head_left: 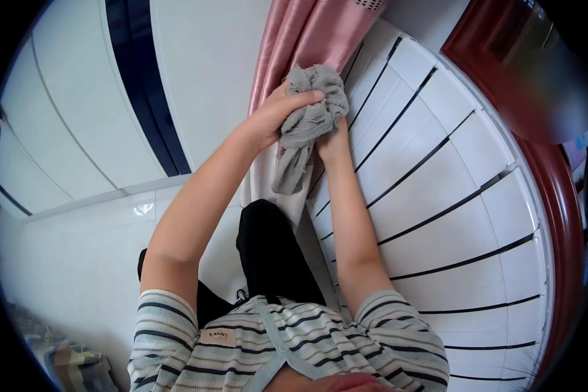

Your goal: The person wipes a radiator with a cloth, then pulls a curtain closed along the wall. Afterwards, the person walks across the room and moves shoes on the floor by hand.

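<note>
A crumpled grey cloth (pixel 317 101) is bunched up between my two hands, one end hanging down below them. My left hand (pixel 277 114) grips it from the left, thumb laid across the front of the folds. Under the right side of the bundle is my right hand (pixel 333 138), closed against the cloth, with most of its fingers hidden by it. Just behind the cloth hangs a shiny pink curtain (pixel 274 49) with a pale lower part.
To the right stands a white slatted radiator (pixel 438 189) with dark gaps, edged by a reddish-brown wooden ledge (pixel 558 215). White cabinet doors (pixel 78 98) with a dark blue strip (pixel 140 78) rise on the left above a glossy tiled floor (pixel 98 261). Patterned fabric (pixel 72 356) lies lower left.
</note>
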Motion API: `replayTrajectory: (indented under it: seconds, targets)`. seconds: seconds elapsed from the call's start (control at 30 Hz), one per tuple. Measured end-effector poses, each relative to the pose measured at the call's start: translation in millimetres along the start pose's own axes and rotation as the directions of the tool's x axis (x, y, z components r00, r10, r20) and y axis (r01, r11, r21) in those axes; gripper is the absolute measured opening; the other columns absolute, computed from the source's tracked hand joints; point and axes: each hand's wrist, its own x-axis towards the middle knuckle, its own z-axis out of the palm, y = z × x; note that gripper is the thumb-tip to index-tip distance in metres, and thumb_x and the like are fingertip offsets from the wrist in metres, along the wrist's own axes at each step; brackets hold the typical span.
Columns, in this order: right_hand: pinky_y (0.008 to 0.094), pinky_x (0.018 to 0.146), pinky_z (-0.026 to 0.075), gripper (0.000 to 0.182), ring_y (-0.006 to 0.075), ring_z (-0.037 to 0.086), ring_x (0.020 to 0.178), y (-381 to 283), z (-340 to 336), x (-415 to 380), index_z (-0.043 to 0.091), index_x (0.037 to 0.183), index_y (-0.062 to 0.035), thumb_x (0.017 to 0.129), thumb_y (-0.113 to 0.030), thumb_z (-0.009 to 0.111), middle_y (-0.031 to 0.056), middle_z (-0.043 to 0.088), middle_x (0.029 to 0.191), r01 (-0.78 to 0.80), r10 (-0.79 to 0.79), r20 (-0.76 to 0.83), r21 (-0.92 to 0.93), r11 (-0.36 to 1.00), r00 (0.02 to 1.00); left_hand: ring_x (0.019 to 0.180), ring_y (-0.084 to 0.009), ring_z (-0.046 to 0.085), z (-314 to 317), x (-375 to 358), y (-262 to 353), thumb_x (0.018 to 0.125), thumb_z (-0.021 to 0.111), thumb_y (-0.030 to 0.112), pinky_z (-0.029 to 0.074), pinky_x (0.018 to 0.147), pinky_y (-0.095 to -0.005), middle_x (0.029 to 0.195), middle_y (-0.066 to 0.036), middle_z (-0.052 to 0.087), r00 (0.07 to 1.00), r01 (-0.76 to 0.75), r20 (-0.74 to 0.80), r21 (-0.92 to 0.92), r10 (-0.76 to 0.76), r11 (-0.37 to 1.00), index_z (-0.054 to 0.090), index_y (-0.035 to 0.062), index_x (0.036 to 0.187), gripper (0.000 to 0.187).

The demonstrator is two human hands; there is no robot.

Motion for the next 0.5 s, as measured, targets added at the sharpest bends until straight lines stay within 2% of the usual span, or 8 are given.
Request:
replayTrajectory:
  seconds: [0.13,0.17,0.2,0.27,0.3,0.33,0.4,0.5]
  targets:
    - [0.0313,0.099,0.035,0.04,0.021,0.044,0.118,-19,-7,-41,0.041,0.129,-0.0034,0.095,-0.025,0.041,0.0095,0.047,0.127,0.446,-0.537,-0.042,-0.503,0.74,0.843,0.11,-0.019,0.048,10,-2,-16,0.076,0.069,0.019,0.039,0.094,-0.0306,0.12,-0.011,0.049,0.984,-0.168,-0.028,0.154,0.174,0.974,0.026,0.0056,0.138,0.077]
    - [0.0323,0.101,0.032,0.048,0.0212,0.041,0.12,-25,-8,-49,0.036,0.132,-0.0024,0.093,-0.026,0.049,0.0104,0.043,0.129,0.515,-0.572,0.058,-0.518,0.683,0.818,0.113,-0.0206,0.046,14,0,-19,0.075,0.07,0.021,0.037,0.096,-0.0313,0.124,-0.012,0.046,0.978,-0.182,-0.054,0.242,0.2,0.953,0.023,0.0057,0.139,0.081]
    - [0.0323,0.101,0.032,0.048,0.0212,0.041,0.12,-28,-5,-56,0.036,0.132,-0.0024,0.093,-0.026,0.049,0.0104,0.043,0.129,0.509,-0.567,0.055,-0.516,0.689,0.822,0.116,-0.0222,0.044,16,-1,-23,0.075,0.07,0.023,0.035,0.098,-0.0321,0.127,-0.014,0.044,0.97,-0.193,-0.077,0.326,0.23,0.926,0.02,0.0058,0.14,0.084]
    - [0.0327,0.101,0.031,0.068,0.0234,0.038,0.121,-31,6,-68,0.029,0.134,0.0024,0.083,-0.024,0.065,0.0147,0.039,0.132,0.472,-0.356,0.314,-0.663,0.581,0.88,0.132,-0.0287,0.024,18,-2,-35,0.076,0.066,0.045,0.024,0.106,-0.035,0.144,-0.02,0.019,0.978,-0.19,0.019,0.467,0.205,0.864,0.007,0.0056,0.143,0.098]
    - [0.0327,0.099,0.032,0.077,0.0237,0.039,0.12,-29,8,-70,0.029,0.133,0.0034,0.075,-0.022,0.073,0.0163,0.038,0.131,0.387,-0.282,0.269,-0.542,0.746,0.921,0.133,-0.0287,0.021,20,-8,-36,0.077,0.06,0.052,0.023,0.106,-0.0356,0.144,-0.02,0.016,0.988,-0.151,0.039,0.457,0.15,0.877,0.006,0.0052,0.143,0.098]
    - [0.0327,0.099,0.032,0.077,0.0237,0.039,0.12,-26,6,-70,0.029,0.133,0.0034,0.075,-0.022,0.073,0.0163,0.038,0.131,0.384,-0.28,0.267,-0.54,0.749,0.922,0.134,-0.0287,0.018,21,-13,-35,0.079,0.055,0.058,0.022,0.107,-0.0362,0.145,-0.02,0.013,0.993,-0.114,0.062,0.446,0.097,0.888,0.005,0.0049,0.143,0.098]
    - [0.0325,0.097,0.035,0.076,0.0235,0.043,0.117,-21,-3,-68,0.029,0.133,0.0032,0.074,-0.019,0.072,0.0168,0.041,0.128,0.356,-0.234,0.268,-0.712,0.606,0.935,0.135,-0.0294,0.017,12,-20,-32,0.083,0.045,0.062,0.022,0.107,-0.0373,0.146,-0.017,0.013,0.986,-0.168,0.097,0.446,0.139,0.879,0.007,0.0084,0.144,0.09]
    - [0.0322,0.095,0.038,0.069,0.0239,0.048,0.11,-15,1,-89,0.037,0.128,0.0032,0.072,-0.015,0.073,0.0169,0.046,0.122,0.3,-0.281,0.163,-0.768,0.565,0.946,0.131,-0.0243,0.026,-1,-33,-26,0.093,0.033,0.052,0.027,0.104,-0.035,0.142,-0.01,0.027,0.977,-0.076,0.21,0.282,0.016,0.956,0.028,0.017,0.14,0.058]
